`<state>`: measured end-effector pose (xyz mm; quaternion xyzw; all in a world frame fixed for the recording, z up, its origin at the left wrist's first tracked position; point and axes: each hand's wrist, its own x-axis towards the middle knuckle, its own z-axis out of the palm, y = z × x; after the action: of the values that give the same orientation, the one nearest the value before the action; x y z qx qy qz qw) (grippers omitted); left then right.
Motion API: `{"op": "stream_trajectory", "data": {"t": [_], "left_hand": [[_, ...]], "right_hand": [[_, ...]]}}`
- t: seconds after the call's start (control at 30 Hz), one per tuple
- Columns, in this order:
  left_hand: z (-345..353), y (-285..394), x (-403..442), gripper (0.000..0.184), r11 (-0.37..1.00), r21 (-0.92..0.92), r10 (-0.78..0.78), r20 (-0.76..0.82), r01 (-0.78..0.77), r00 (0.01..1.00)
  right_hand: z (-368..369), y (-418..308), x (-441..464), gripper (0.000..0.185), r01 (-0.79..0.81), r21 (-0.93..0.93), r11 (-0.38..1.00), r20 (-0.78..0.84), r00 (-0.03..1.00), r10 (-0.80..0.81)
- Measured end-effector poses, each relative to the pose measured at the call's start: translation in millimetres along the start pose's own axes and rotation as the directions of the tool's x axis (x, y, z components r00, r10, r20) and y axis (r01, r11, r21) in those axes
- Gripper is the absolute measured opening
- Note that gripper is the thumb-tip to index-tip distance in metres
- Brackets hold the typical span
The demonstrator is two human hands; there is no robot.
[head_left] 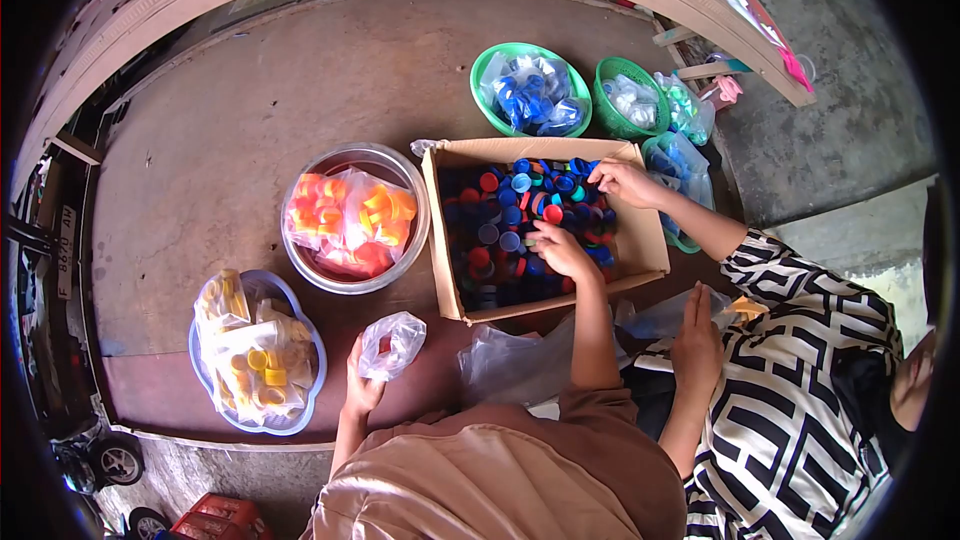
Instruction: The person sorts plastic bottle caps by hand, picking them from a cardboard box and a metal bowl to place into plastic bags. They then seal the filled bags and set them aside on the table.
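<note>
My left hand is closed around the lower part of a clear plastic bag, held up near the table's front edge. Something small and red shows inside the bag. My right hand is over the cardboard box, its fingers apart and reaching down among loose plastic caps. The caps are mostly blue, with some red, teal and dark ones. The fingertips touch or nearly touch the caps; no cap is plainly gripped.
A co-worker's hand reaches into the box's far right side; their other hand is beside my right forearm. A metal bowl of bagged orange caps, a blue basin of yellow ones and green baskets surround the box.
</note>
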<state>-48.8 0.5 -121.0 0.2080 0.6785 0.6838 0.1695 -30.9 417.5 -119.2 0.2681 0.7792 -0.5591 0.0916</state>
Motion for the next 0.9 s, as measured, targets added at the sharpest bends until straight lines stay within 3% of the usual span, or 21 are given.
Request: {"op": "stream_trajectory", "data": {"t": [0.03,0.1,0.17,0.2,0.23,0.3,0.37,0.4,0.43,0.5,0.57,0.6,0.63,0.7,0.77,0.8,0.83,0.9], "left_hand": [[0,3,1,0.052,1.0,0.005,-0.015,0.004,0.015,1.0],[2,8,2,0.051,1.0,-0.011,-0.026,0.007,0.026,1.0],[5,13,4,0.051,0.999,-0.049,-0.013,-0.001,0.013,1.0],[6,15,4,0.051,0.999,-0.033,-0.022,-0.009,0.022,1.0],[6,17,4,0.052,0.999,-0.016,-0.031,-0.016,0.031,0.999],[6,16,2,0.053,0.999,0.002,-0.034,-0.028,0.034,0.999],[5,10,2,0.054,1.0,0.004,-0.02,-0.035,0.021,0.999],[4,7,2,0.055,0.999,0.028,-0.02,-0.023,0.02,1.0],[3,3,2,0.056,0.999,0.051,-0.018,-0.01,0.018,1.0],[1,1,4,0.057,0.998,0.049,-0.028,0.014,0.027,1.0],[2,3,3,0.058,0.998,0.0,-0.059,0.033,0.06,0.998],[2,5,3,0.057,0.998,-0.008,-0.056,0.025,0.057,0.998],[3,7,3,0.057,0.999,-0.015,-0.052,0.02,0.052,0.998],[4,7,6,0.056,0.999,-0.02,-0.047,0.02,0.048,0.999],[3,3,6,0.056,0.998,-0.008,-0.057,0.039,0.057,0.998],[3,2,5,0.057,0.999,-0.001,-0.05,0.041,0.05,0.998],[3,0,5,0.057,0.999,0.008,-0.04,0.042,0.039,0.998],[3,-3,2,0.058,1.0,0.023,-0.019,0.035,0.018,0.999]], "right_hand": [[-10,10,2,0.044,-0.074,0.1,0.992,0.008,0.997,0.073],[-15,-6,-10,0.045,-0.005,-0.267,0.964,-0.099,0.995,-0.022],[-1,-24,-26,0.044,-0.009,-0.556,0.831,-0.244,0.957,-0.154],[11,-47,-39,0.044,-0.031,-0.679,0.734,-0.295,0.927,-0.233],[22,-71,-54,0.042,-0.046,-0.674,0.738,-0.338,0.907,-0.252],[36,-76,-55,0.038,0.16,-0.625,0.764,-0.206,0.911,-0.358],[56,-93,-57,0.036,0.104,-0.215,0.971,0.126,0.989,-0.078],[68,-84,-60,0.033,0.299,-0.303,0.905,0.212,0.947,-0.242],[71,-66,-49,0.033,0.283,-0.268,0.921,0.446,0.884,-0.142],[68,-79,-51,0.032,0.142,-0.532,0.835,0.341,0.938,0.057],[53,-96,-51,0.038,-0.034,-0.497,0.867,0.223,0.961,0.165],[51,-80,-49,0.036,-0.012,-0.471,0.882,0.109,0.991,0.072],[51,-71,-49,0.029,0.138,-0.484,0.864,0.003,0.988,-0.156],[56,-72,-42,0.02,0.157,-0.56,0.814,-0.155,0.945,-0.289],[62,-89,-33,0.014,0.271,-0.463,0.844,-0.116,0.925,-0.361],[70,-101,-31,0.019,0.404,-0.44,0.802,-0.071,0.874,-0.48],[79,-102,-24,0.026,0.486,-0.61,0.626,0.01,0.794,-0.608],[90,-115,-16,0.037,0.534,-0.8,0.274,0.315,0.762,-0.565]]}}
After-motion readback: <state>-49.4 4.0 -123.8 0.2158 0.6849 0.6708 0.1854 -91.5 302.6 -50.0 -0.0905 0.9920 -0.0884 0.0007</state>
